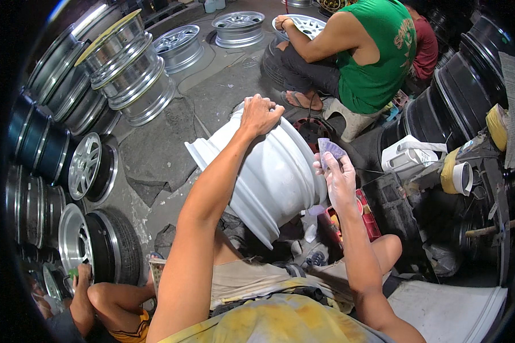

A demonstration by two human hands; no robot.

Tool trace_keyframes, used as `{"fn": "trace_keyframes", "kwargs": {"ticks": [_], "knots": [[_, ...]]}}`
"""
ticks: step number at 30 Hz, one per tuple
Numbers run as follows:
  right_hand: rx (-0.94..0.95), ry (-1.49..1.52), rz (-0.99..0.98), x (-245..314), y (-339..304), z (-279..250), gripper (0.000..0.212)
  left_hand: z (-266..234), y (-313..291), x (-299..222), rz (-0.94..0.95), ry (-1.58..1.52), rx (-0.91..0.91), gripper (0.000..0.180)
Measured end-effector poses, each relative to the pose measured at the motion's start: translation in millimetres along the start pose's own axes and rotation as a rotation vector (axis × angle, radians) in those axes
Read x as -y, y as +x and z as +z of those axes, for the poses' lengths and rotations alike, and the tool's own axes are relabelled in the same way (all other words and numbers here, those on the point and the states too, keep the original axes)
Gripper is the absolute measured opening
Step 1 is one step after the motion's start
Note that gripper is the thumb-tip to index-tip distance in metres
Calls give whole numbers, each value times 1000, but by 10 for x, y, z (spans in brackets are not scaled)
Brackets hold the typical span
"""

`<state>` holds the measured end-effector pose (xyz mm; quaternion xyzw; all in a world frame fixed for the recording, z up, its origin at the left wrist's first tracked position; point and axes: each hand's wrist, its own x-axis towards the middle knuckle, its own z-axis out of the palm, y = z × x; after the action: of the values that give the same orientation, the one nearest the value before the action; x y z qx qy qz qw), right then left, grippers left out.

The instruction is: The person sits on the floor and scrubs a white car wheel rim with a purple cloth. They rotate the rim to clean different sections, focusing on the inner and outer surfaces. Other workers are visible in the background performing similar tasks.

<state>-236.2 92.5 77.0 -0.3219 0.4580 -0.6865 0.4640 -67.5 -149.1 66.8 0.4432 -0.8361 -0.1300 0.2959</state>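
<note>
A white-coated wheel rim (pixel 277 177) lies on its side in front of me, tilted, its barrel facing up. My left hand (pixel 258 116) is closed over the rim's far edge, its fingertips partly hidden behind it. At the rim's right side my right hand (pixel 341 182) pinches a folded piece of purple sandpaper (pixel 331 150), held up apart from the white surface. Pale dust coats the right fingers. Whatever supports the rim is hidden beneath it.
Stacked silver rims (pixel 129 74) stand at the left, with dark rims (pixel 37 134) beyond. A co-worker in a green shirt (pixel 377 54) sits ahead on a stool (pixel 349 120). Another person (pixel 83 297) works at lower left. A red tray (pixel 367 214) and masking-tape rolls (pixel 459 176) are at right.
</note>
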Motion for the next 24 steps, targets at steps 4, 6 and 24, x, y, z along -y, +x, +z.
{"fn": "trace_keyframes", "kwargs": {"ticks": [4, 6, 24], "knots": [[17, 21, 22, 16, -36, 11, 19, 31, 14, 82, 12, -6, 12, 52], [60, 87, 46, 36, -71, 50, 18, 26, 9, 73, 14, -17, 22, 52], [305, -1206, -794, -330, -142, 236, 31, 45, -20, 49, 52, -17, -54, 49]]}}
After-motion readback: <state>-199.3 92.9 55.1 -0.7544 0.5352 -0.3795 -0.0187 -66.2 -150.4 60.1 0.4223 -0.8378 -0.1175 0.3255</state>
